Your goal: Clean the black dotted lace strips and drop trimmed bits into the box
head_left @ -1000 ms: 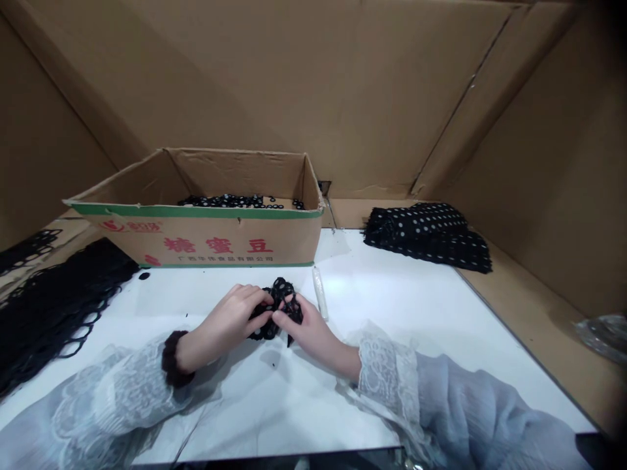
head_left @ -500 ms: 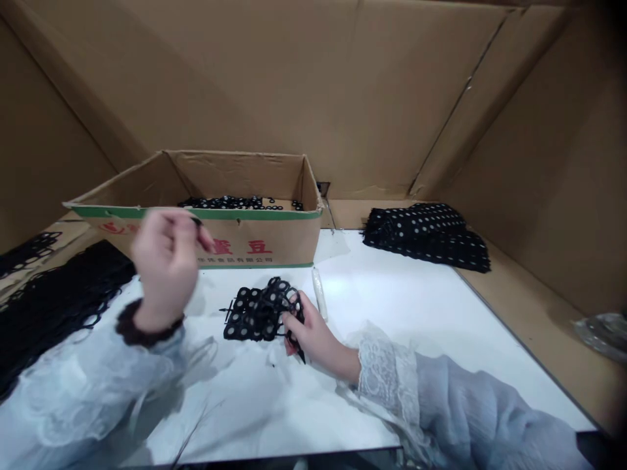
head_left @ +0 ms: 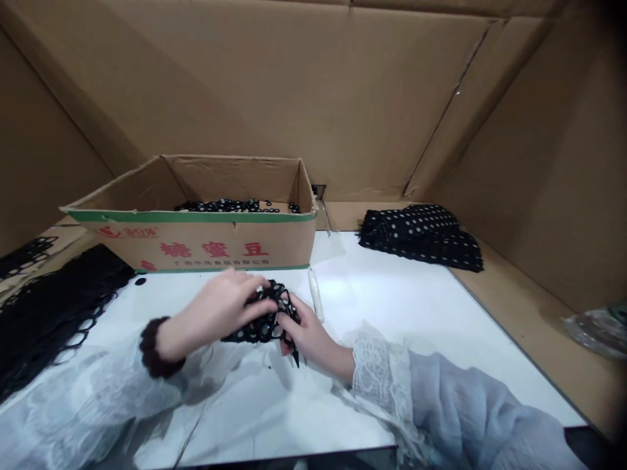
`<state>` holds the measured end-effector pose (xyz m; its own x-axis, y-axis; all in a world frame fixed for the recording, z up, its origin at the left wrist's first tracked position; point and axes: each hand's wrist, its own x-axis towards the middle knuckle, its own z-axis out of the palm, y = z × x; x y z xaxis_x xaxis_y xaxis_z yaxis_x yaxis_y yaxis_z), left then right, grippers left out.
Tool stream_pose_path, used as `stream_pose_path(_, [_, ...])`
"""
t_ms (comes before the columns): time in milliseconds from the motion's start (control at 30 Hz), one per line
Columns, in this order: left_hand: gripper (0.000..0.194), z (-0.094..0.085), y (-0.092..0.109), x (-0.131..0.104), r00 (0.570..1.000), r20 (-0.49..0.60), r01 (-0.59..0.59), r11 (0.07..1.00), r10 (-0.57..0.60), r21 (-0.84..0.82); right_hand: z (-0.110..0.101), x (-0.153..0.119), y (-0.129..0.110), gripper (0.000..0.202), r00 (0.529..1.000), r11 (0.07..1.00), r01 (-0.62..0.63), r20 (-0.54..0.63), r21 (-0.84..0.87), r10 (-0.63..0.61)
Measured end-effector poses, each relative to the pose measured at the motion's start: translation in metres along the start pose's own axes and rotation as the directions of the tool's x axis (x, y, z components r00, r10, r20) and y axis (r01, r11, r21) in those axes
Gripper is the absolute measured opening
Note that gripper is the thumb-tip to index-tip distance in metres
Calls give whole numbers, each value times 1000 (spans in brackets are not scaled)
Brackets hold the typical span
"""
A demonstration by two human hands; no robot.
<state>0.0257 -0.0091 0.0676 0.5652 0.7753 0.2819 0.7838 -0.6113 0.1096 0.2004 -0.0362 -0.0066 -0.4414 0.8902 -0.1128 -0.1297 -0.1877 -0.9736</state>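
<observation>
The black dotted piece (head_left: 262, 328) is near the middle of the white surface (head_left: 401, 313), in front of the cardboard box (head_left: 289, 243) and between the two hands. The right hand (head_left: 309, 331) has a narrow grip, thumb and fingers pinched on the right end of the piece, and a dark point juts out below it. The left hand (head_left: 220, 307) lies over the other end, thumb and forefinger a little apart; I cannot tell whether that grip has closed on anything.

The step in hand looks like close finger work: the right hand seems to steady the piece while the left picks at its rings and dots. The next move probably calls for a firm right grip and light left fingertips, since the openwork looks soft and could snag or bunch.

Small black rings (head_left: 220, 205) lie inside the box, a dark lacy pile (head_left: 59, 307) sits to the left, and a folded dotted cloth (head_left: 416, 228) to the right
</observation>
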Motion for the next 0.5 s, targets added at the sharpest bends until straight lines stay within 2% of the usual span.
stream_pose_path(67, [26, 8, 5, -8, 986, 151, 101, 979, -75, -176, 0, 0, 2, 20, 1000, 1000, 3, 13, -5, -3])
stream_pose_path(100, [25, 7, 3, -8, 974, 194, 169, 949, -119, -265, -1, 0, 4, 21, 1000, 1000, -1, 26, -8, 1])
stream_pose_path(167, [26, 1, -5, -5, 954, 195, 287, 880, -227, -378, -1, -1, 6, 27, 999, 1000, -20, 51, -11, 20])
stream_pose_path(233, [27, -5, -11, -1, 942, 167, 335, 845, -291, -418, -1, -1, 8, 31, 998, 999, -32, 56, -18, 33])
stream_pose_path(300, [26, -5, -9, 1, 941, 201, 335, 834, -272, -438, -1, -2, 7, 30, 998, 999, -32, 49, -26, 33])
stream_pose_path(367, [25, 3, -3, 0, 940, 253, 326, 826, -231, -460, -1, -2, 4, 28, 999, 999, -28, 44, -31, 29])
stream_pose_path(433, [24, 13, 2, -2, 939, 252, 333, 809, -235, -485, -1, -1, 2, 28, 998, 999, -31, 46, -27, 32])
stream_pose_path(500, [22, 20, 2, -3, 935, 271, 346, 751, -227, -563, -1, -1, 0, 30, 998, 999, -38, 41, -20, 38])
